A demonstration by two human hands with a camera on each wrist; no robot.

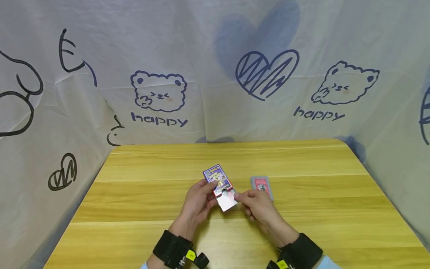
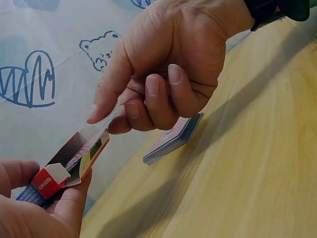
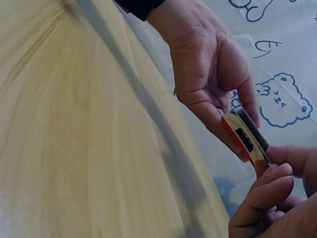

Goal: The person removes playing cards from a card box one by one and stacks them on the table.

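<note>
A purple and red playing-card box is held above the wooden table by my left hand, fingers curled round its sides. Its silvery end flap stands open toward me. My right hand pinches that flap between thumb and forefinger. In the right wrist view the box shows edge-on in the left hand's grip. A stack of red-backed cards lies on the table just right of the hands, and the same stack shows behind the right hand.
White cloth printed with bears, hearts and "happy" hangs behind and at both sides of the table. Black wrist straps sit on both forearms. The table's near edge lies just below the wrists.
</note>
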